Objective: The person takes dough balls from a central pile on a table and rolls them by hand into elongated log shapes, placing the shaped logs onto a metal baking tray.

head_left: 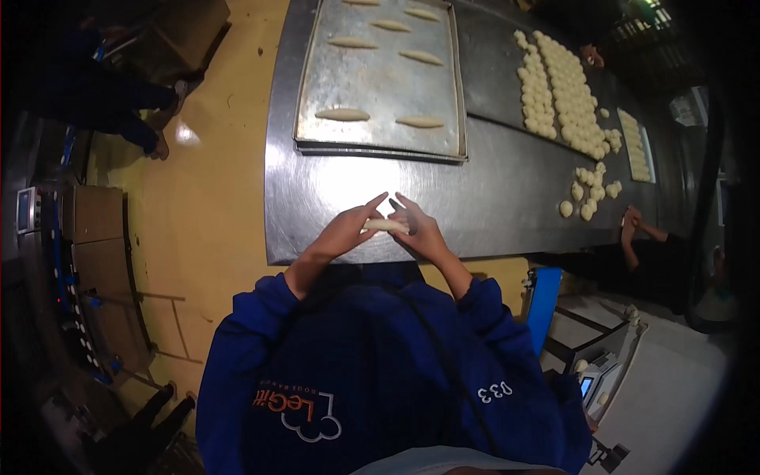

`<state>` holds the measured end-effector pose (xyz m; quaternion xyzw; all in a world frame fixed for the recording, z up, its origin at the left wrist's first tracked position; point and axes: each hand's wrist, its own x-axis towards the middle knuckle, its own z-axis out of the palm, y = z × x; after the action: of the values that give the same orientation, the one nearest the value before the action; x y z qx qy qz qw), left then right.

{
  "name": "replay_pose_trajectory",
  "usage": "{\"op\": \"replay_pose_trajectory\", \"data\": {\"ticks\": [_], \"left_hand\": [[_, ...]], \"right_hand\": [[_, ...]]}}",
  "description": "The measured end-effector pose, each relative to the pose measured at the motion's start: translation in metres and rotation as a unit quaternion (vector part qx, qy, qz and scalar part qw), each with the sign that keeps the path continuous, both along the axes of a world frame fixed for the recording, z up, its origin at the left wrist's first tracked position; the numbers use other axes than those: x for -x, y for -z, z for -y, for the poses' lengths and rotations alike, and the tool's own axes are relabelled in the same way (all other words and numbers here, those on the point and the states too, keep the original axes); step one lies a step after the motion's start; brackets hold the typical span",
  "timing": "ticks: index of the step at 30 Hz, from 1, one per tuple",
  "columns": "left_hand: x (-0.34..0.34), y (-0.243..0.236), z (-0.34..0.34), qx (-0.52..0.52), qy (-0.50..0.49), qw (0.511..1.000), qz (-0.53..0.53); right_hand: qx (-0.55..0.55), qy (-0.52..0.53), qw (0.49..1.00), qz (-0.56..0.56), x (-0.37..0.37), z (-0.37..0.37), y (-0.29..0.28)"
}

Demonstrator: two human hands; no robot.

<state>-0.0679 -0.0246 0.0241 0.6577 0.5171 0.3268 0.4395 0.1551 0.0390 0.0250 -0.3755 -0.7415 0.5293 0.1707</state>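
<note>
Between my two hands, close to the near edge of the steel table [491, 206], is a short dough roll [385, 225]. My left hand [350, 229] grips its left end between thumb and fingers. On the other end, my right hand [417, 229] has its thumb and fingers closed round the dough. The fingertips of both hands point away from me and nearly meet. Just beyond them lies a metal baking tray [380, 87], stacked on another, bearing several spindle-shaped dough pieces [342, 115] set apart from each other.
Many round dough balls [574, 99] lie in rows at the far right, with a looser cluster [590, 190] nearer. Another tray of dough [635, 146] is beside them. A co-worker's hands [629, 226] rest at the table's right edge. Other people stand at the left.
</note>
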Motion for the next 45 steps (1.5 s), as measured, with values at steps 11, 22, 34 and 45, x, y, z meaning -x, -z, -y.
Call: {"op": "replay_pose_trajectory", "data": {"ticks": [11,22,34,45], "left_hand": [[0.056,-0.064,-0.12,0.028,0.032,0.999,-0.021],[0.092,-0.041,-0.263,-0.085,-0.08,0.977,-0.18],[0.108,-0.031,-0.277,-0.022,-0.079,0.984,-0.161],[0.13,-0.021,-0.272,-0.158,-0.047,0.959,-0.231]], "right_hand": [[0.027,-0.03,0.997,-0.066,0.036,-0.127,-0.054],[-0.09,0.016,0.992,-0.09,0.101,-0.28,-0.017],[-0.096,-0.021,0.994,-0.055,0.09,-0.297,0.002],[-0.194,-0.017,0.98,-0.033,0.081,-0.3,0.014]]}}
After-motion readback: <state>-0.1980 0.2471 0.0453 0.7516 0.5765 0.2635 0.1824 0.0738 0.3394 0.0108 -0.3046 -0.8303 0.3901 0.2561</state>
